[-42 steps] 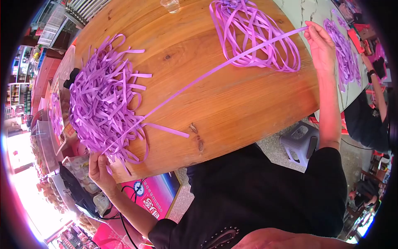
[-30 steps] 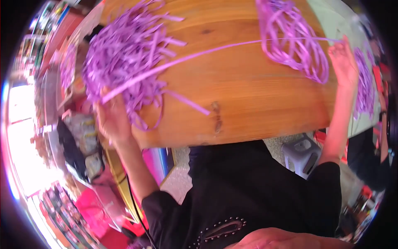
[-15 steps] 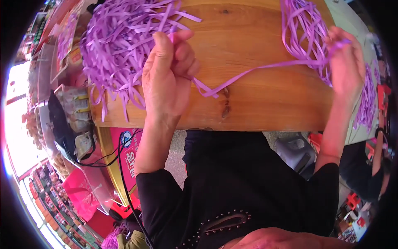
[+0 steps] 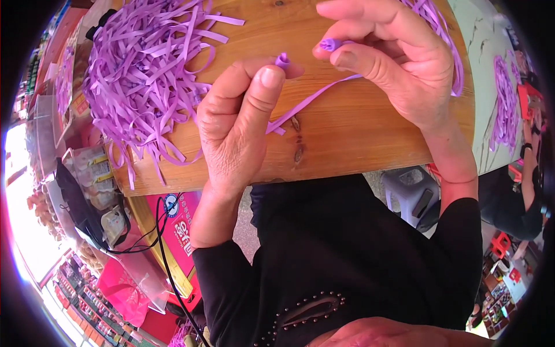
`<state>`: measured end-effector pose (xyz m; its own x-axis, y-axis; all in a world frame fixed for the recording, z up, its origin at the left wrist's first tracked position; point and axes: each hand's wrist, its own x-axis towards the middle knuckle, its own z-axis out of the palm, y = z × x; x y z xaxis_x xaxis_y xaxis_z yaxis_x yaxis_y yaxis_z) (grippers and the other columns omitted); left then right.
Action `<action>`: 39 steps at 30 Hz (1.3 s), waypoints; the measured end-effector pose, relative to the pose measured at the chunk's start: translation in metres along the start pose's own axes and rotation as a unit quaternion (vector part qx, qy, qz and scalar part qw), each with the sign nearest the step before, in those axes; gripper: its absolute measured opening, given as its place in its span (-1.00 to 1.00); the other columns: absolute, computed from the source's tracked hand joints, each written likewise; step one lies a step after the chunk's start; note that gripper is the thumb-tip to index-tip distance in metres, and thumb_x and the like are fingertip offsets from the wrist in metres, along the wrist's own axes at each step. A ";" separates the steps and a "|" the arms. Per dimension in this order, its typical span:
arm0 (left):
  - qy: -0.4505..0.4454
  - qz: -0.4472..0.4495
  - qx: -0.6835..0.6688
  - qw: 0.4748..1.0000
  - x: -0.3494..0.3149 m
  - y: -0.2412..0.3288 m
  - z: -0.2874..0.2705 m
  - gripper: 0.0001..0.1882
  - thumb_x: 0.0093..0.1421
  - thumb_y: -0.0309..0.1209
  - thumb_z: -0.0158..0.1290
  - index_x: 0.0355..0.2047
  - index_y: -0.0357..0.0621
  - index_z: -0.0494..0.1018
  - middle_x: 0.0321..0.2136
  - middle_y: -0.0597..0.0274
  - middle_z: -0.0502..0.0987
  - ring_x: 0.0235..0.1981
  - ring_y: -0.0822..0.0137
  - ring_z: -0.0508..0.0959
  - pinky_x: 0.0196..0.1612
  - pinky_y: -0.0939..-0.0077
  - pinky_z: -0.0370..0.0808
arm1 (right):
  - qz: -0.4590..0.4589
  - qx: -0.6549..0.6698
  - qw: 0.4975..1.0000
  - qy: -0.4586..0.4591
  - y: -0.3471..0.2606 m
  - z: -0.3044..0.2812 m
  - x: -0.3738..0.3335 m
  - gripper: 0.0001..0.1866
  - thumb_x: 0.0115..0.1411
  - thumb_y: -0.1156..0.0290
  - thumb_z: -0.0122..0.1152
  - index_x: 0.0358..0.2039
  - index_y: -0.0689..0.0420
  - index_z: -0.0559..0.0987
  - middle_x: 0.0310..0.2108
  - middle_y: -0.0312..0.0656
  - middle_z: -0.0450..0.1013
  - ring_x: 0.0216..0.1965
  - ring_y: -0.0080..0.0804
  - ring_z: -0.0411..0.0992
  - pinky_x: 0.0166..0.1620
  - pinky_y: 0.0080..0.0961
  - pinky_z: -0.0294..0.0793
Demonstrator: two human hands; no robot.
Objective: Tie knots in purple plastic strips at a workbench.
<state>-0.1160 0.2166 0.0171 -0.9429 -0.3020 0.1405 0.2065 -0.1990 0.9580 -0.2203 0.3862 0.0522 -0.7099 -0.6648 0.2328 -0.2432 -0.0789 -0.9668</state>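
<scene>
My left hand (image 4: 234,118) is closed above the wooden table (image 4: 358,133), thumb and forefinger pinching a small curled piece of purple ribbon (image 4: 282,60). To its right, my right hand (image 4: 407,69) holds a small folded purple ribbon piece (image 4: 330,44) between thumb and forefinger, its other fingers loosely bent. The two pieces are apart. A flat strand of purple ribbon (image 4: 315,99) runs between the hands, low over the wood; where it enters each grip is hidden. Left of my left hand lies a large loose heap of purple ribbons (image 4: 144,81). Another purple bundle (image 4: 444,29) is partly behind my right hand.
Right of the wooden table is a pale table (image 4: 483,104) bearing a purple ribbon bundle (image 4: 504,110). Another person's arm (image 4: 527,150) shows at the far right. Below the table stand a grey stool (image 4: 404,188) and a pink box (image 4: 184,225). A black cable (image 4: 165,254) hangs at the left.
My right hand has come left and nearer, close to my left hand, and now shows a folded ribbon piece. My left hand has turned, its thumb upward. The view has shifted slightly.
</scene>
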 end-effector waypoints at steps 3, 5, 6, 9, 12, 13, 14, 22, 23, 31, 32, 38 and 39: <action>-0.011 -0.020 0.010 1.000 0.002 -0.001 0.000 -0.84 0.25 -0.44 0.05 -0.23 -0.28 0.52 -0.36 0.31 0.58 -0.32 0.63 0.45 -0.22 0.75 0.39 | -0.039 0.011 0.999 -0.005 0.007 -0.003 -0.001 -0.77 0.11 0.64 0.23 -0.18 0.27 0.56 -0.28 -0.13 0.51 -0.22 -0.42 0.51 -0.17 -0.61 0.50; -0.013 -0.032 0.012 0.999 0.001 -0.002 0.001 -0.85 0.23 -0.48 0.08 -0.23 -0.29 0.52 -0.38 0.31 0.57 -0.33 0.63 0.46 -0.23 0.75 0.40 | -0.041 -0.038 0.998 -0.028 -0.002 -0.006 0.001 -0.78 0.09 0.63 0.25 -0.20 0.25 0.57 -0.30 -0.13 0.51 -0.24 -0.39 0.51 -0.20 -0.61 0.50; -0.018 -0.026 0.014 0.999 0.001 -0.003 0.002 -0.86 0.21 -0.51 0.09 -0.23 -0.29 0.52 -0.39 0.32 0.57 -0.34 0.64 0.45 -0.26 0.77 0.39 | -0.042 -0.062 0.996 -0.039 -0.007 -0.007 0.003 -0.78 0.08 0.63 0.26 -0.22 0.24 0.58 -0.31 -0.13 0.51 -0.25 -0.38 0.51 -0.21 -0.61 0.50; -0.011 -0.019 0.016 1.000 0.000 -0.003 0.010 -0.86 0.18 -0.56 0.11 -0.23 -0.30 0.52 -0.43 0.35 0.54 -0.39 0.66 0.42 -0.32 0.78 0.37 | -0.043 -0.110 0.991 -0.062 -0.006 -0.010 0.004 -0.79 0.06 0.63 0.28 -0.24 0.23 0.60 -0.33 -0.13 0.51 -0.26 -0.35 0.51 -0.24 -0.61 0.49; -0.007 0.021 0.042 0.999 0.001 -0.008 0.011 -0.85 0.17 -0.57 0.11 -0.22 -0.31 0.52 -0.42 0.37 0.52 -0.40 0.63 0.40 -0.32 0.77 0.34 | -0.172 -0.134 0.974 -0.058 0.007 -0.010 0.004 -0.80 0.04 0.63 0.29 -0.27 0.21 0.61 -0.33 -0.14 0.51 -0.29 -0.33 0.51 -0.26 -0.59 0.49; -0.015 0.060 0.067 0.996 0.002 -0.011 0.010 -0.83 0.18 -0.56 0.10 -0.20 -0.32 0.52 -0.38 0.36 0.52 -0.39 0.60 0.40 -0.28 0.76 0.32 | -0.110 -0.127 0.984 -0.054 -0.003 -0.009 0.003 -0.80 0.04 0.63 0.29 -0.27 0.21 0.61 -0.34 -0.14 0.51 -0.29 -0.34 0.50 -0.26 -0.60 0.49; -0.014 0.059 0.067 0.996 0.003 -0.013 0.009 -0.83 0.18 -0.56 0.10 -0.20 -0.32 0.52 -0.38 0.36 0.52 -0.39 0.60 0.40 -0.28 0.76 0.32 | -0.047 -0.121 0.990 -0.049 -0.008 -0.008 0.003 -0.80 0.04 0.63 0.29 -0.27 0.21 0.61 -0.34 -0.15 0.51 -0.30 -0.35 0.50 -0.27 -0.61 0.48; 0.019 0.133 0.111 0.985 0.007 -0.024 0.011 -0.90 0.08 -0.64 0.16 -0.35 -0.32 0.55 -0.60 0.35 0.41 -0.58 0.57 0.30 -0.50 0.69 0.24 | -0.152 -0.209 0.965 -0.053 -0.005 -0.010 0.001 -0.81 0.04 0.60 0.31 -0.28 0.25 0.61 -0.37 -0.12 0.50 -0.37 -0.37 0.50 -0.34 -0.65 0.47; 0.021 0.132 0.111 0.985 0.006 -0.023 0.010 -0.90 0.08 -0.64 0.16 -0.35 -0.32 0.55 -0.60 0.35 0.41 -0.58 0.57 0.30 -0.50 0.69 0.24 | -0.111 -0.235 0.964 -0.061 -0.010 -0.010 0.001 -0.81 0.03 0.60 0.31 -0.29 0.26 0.60 -0.38 -0.11 0.50 -0.38 -0.37 0.50 -0.35 -0.65 0.47; -0.044 0.100 0.200 0.974 0.004 -0.014 0.006 -0.86 0.12 -0.64 0.12 -0.28 -0.35 0.55 -0.48 0.37 0.45 -0.44 0.59 0.34 -0.34 0.77 0.24 | -0.025 -0.265 0.962 -0.065 -0.022 -0.004 0.006 -0.79 0.00 0.58 0.34 -0.30 0.28 0.60 -0.41 -0.13 0.49 -0.44 -0.37 0.48 -0.43 -0.64 0.44; -0.043 0.098 0.201 0.974 0.004 -0.014 0.005 -0.86 0.12 -0.64 0.12 -0.28 -0.35 0.55 -0.48 0.37 0.45 -0.44 0.59 0.34 -0.34 0.77 0.24 | -0.026 -0.270 0.960 -0.070 -0.023 -0.003 0.007 -0.80 -0.01 0.58 0.34 -0.31 0.27 0.60 -0.41 -0.13 0.49 -0.44 -0.38 0.48 -0.43 -0.64 0.43; -0.070 0.089 0.162 0.980 0.007 -0.017 0.002 -0.86 0.10 -0.65 0.14 -0.29 -0.34 0.56 -0.51 0.38 0.44 -0.47 0.60 0.31 -0.38 0.76 0.22 | -0.030 -0.309 0.946 -0.090 -0.025 -0.001 0.008 -0.83 -0.02 0.55 0.32 -0.35 0.27 0.60 -0.42 -0.13 0.49 -0.46 -0.38 0.47 -0.45 -0.62 0.43; -0.070 0.080 0.170 0.980 0.007 -0.017 0.001 -0.86 0.09 -0.64 0.14 -0.29 -0.34 0.56 -0.52 0.39 0.43 -0.47 0.60 0.31 -0.38 0.76 0.21 | -0.031 -0.315 0.944 -0.094 -0.025 -0.001 0.008 -0.83 -0.02 0.55 0.32 -0.36 0.27 0.60 -0.43 -0.13 0.48 -0.46 -0.38 0.47 -0.45 -0.62 0.43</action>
<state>-0.1266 0.2189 0.0022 -0.9369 -0.1681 0.3064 0.2789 0.1690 0.9453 -0.2205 0.3832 0.0779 -0.5664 -0.7980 0.2061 -0.6665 0.2964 -0.6840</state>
